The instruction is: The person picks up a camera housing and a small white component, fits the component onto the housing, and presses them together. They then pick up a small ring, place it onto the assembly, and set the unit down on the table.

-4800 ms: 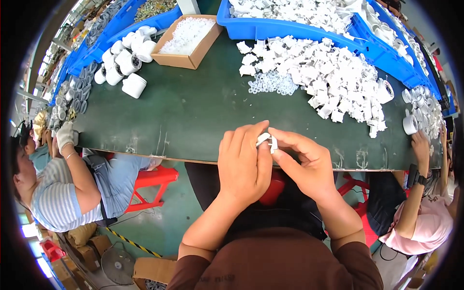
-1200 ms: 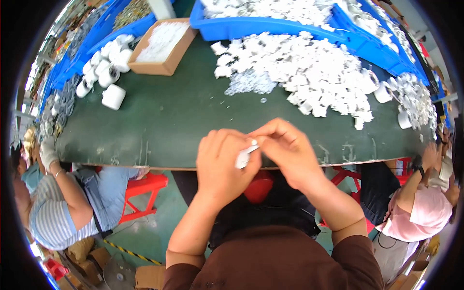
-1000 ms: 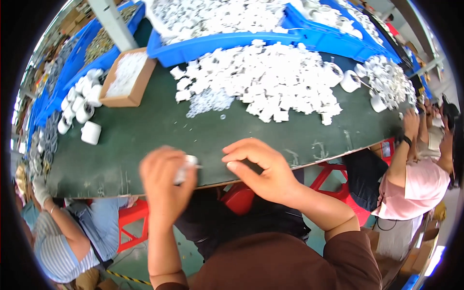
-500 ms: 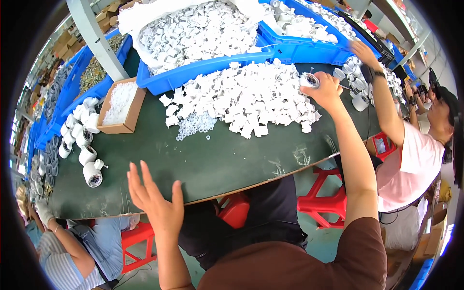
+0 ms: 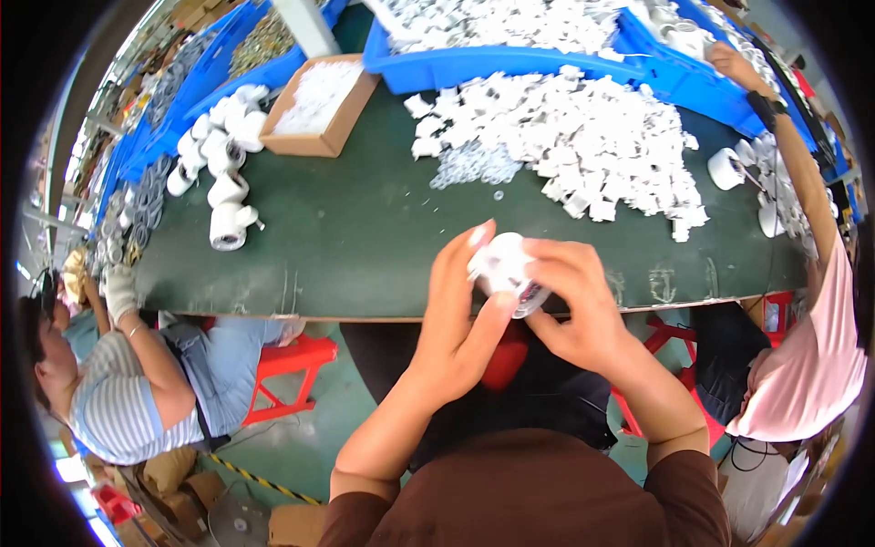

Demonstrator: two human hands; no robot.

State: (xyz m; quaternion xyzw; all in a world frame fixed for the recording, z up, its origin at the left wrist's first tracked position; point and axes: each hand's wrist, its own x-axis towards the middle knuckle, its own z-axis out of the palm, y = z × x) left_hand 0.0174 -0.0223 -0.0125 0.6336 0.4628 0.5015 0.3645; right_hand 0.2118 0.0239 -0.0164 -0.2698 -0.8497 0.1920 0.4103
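Note:
Just over the near table edge, I hold a white cylindrical housing [image 5: 504,258] with a clear rim between both hands. My left hand [image 5: 453,324] grips its left side, thumb in front. The fingers of my right hand [image 5: 583,310] curl over its right side, with the thumb beneath. Part of its lower face looks dark; the rest is hidden by my fingers. Beyond my hands lies a heap of small white plastic pieces [image 5: 602,137], with clear small rings [image 5: 474,166] at its left edge. Similar white housings [image 5: 228,224] stand in a cluster at the left.
A cardboard box [image 5: 301,144] of small white parts sits behind the cluster. Blue bins [image 5: 510,62] line the back of the green table [image 5: 365,246]. At right, a co-worker's hand [image 5: 736,68] reaches into a bin; white housings [image 5: 726,170] lie nearby. Another person's gloved hand [image 5: 119,292] is at left.
My right hand has brought the housing from beside the white heap back toward me. My left hand, open before, has moved right and now grips it too. The view has shifted.

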